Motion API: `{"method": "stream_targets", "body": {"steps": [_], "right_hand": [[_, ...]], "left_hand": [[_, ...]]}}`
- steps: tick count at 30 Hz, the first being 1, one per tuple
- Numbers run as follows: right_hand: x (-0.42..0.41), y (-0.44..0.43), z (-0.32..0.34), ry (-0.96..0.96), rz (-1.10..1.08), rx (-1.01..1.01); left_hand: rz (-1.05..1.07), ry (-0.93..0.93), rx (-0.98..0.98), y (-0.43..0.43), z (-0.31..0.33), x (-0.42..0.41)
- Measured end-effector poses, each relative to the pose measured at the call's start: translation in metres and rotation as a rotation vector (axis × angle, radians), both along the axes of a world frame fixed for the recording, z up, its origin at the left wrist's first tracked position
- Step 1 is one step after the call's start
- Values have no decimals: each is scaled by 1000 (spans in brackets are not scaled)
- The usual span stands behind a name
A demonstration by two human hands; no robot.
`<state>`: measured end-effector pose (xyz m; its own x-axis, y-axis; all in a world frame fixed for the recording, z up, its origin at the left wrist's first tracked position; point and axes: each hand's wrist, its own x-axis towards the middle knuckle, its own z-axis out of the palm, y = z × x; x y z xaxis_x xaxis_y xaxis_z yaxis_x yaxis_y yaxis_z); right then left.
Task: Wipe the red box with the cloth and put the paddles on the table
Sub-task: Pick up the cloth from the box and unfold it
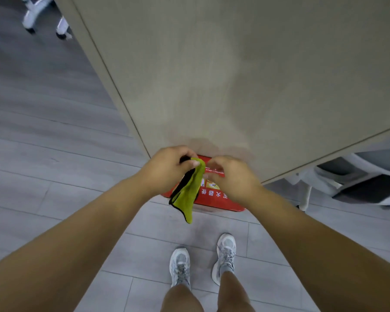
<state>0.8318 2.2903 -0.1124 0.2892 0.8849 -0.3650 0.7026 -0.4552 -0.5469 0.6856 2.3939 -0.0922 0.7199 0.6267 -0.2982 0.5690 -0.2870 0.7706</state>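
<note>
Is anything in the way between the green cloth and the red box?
Nothing visible is. The cloth hangs from the left hand right over the red box on the floor. The right hand is beside it, also above the box.

My left hand (167,167) pinches the cloth (188,192), which hangs just left of my right hand (232,176). The box (214,199) sits below both, the table (234,75) beyond.

red box (214,200) | white characters 火, 器; smaller print unreadable
</note>
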Motion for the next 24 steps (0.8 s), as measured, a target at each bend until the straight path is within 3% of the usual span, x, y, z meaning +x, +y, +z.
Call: {"method": "stream_targets", "body": {"steps": [9, 14, 19, 24], "right_hand": [[-24, -28, 76, 478, -129, 237], [-20, -44, 115, 389, -295, 375], [-3, -65, 163, 304, -297, 471], [19, -101, 199, 273, -335, 571]], "left_hand": [[18, -170, 21, -16, 92, -6], [5, -236, 101, -36, 136, 0], [34, -288, 219, -65, 162, 5], [102, -446, -59, -113, 167, 14]]}}
